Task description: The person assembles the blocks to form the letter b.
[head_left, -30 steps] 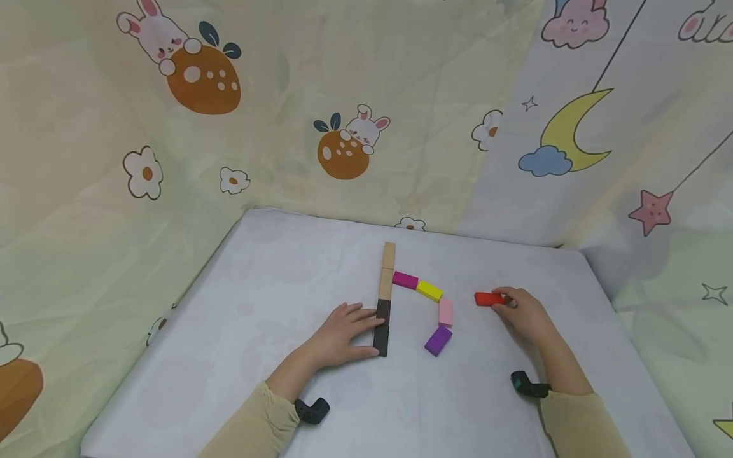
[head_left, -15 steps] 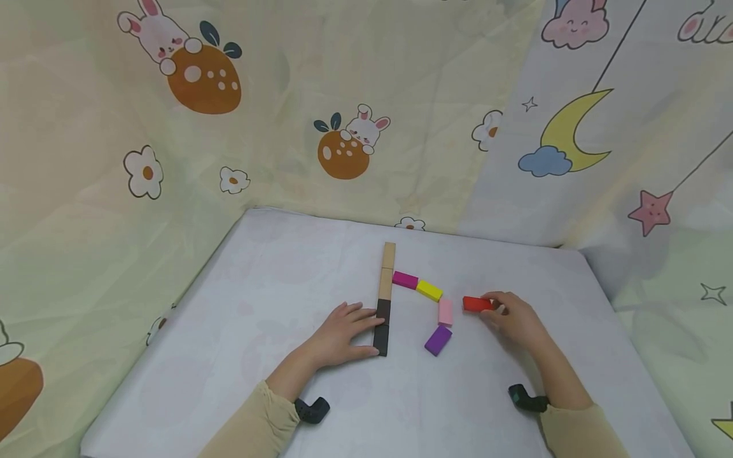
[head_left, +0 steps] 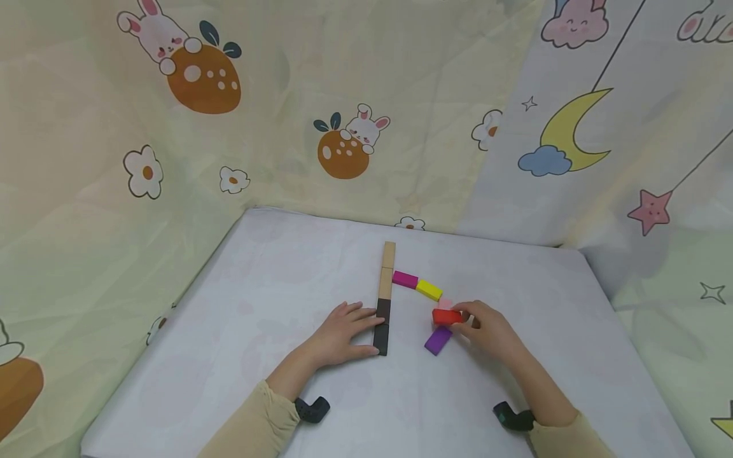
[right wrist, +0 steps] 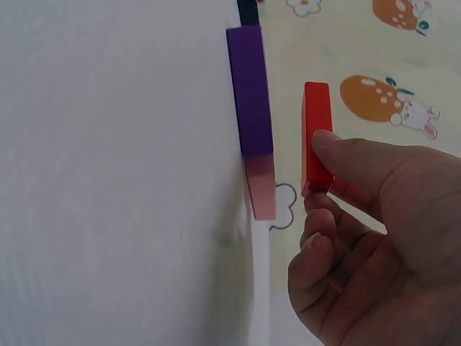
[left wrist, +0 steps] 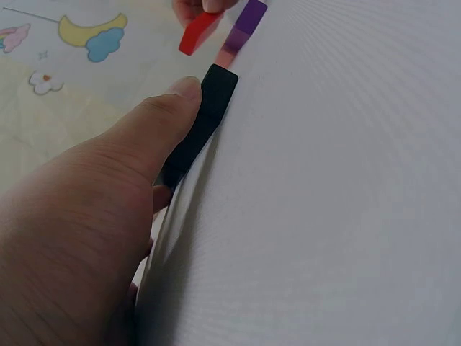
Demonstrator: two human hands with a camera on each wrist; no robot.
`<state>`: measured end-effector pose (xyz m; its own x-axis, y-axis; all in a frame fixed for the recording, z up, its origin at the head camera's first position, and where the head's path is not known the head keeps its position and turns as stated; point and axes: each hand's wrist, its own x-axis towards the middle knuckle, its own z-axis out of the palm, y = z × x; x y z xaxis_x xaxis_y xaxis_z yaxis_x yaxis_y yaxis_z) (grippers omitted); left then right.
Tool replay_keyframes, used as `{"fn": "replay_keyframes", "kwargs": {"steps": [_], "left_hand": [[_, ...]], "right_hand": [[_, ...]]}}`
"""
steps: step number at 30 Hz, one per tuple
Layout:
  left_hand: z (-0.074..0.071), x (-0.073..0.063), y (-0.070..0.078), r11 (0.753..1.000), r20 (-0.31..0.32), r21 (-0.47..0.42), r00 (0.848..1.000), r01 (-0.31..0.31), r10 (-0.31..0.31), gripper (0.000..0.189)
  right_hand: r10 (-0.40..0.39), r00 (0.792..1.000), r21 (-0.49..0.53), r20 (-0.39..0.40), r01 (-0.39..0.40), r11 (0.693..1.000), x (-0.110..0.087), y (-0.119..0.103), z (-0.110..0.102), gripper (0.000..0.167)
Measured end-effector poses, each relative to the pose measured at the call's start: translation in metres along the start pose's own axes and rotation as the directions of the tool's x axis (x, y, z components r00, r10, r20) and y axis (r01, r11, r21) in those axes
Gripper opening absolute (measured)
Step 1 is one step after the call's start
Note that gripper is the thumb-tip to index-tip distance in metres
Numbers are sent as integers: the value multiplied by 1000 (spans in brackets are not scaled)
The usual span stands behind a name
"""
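Note:
My right hand [head_left: 491, 329] pinches a red block [head_left: 444, 317] between thumb and fingers. The right wrist view shows this red block [right wrist: 317, 108] raised above the table, beside the purple block [right wrist: 249, 90]. From the head it overlaps the pink block [head_left: 445, 304], hiding most of it. My left hand [head_left: 342, 337] lies with fingers spread, its thumb and fingertips touching two black blocks [head_left: 383, 313]. They continue in line with two plain wooden blocks [head_left: 386, 283]. A magenta block [head_left: 405, 280] and a yellow block [head_left: 429, 290] run from that line toward the pink one.
A white-covered table [head_left: 240, 280] carries all the blocks. Behind and beside it hang cloth walls [head_left: 275, 76] printed with rabbits, flowers and a moon. Dark wrist cameras [head_left: 312, 411] are worn on both wrists, below tan sleeves.
My right hand has carried the red block leftward and nearer to me, from the table's right side to above the pink block. The left hand and the other blocks have stayed put.

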<state>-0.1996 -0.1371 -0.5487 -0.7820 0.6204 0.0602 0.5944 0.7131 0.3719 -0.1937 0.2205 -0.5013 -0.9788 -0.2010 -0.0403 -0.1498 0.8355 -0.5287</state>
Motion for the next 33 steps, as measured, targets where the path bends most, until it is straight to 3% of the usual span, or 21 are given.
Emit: {"fn": "replay_keyframes", "kwargs": {"steps": [10,19,26,33], "left_hand": [[-1,0,1,1000,17,1,1000,19,-19,66],[0,1,1,1000,21,6,999,25,-25,66],[-3,0,1,1000,6,1,1000,4,-4,66],[-1,1,1,1000,16,0,1000,23,-23,66]], "right_hand": [[15,998,-14,62,-14,1000,-4,-33,20,39],[-24,996,-25,87,26,999,-8,-58,38,35],[-5,996,-57,89,10,998,-6,-65,45,35],[-41,996,-90,83,48,995,-4,-67,51,32]]}}
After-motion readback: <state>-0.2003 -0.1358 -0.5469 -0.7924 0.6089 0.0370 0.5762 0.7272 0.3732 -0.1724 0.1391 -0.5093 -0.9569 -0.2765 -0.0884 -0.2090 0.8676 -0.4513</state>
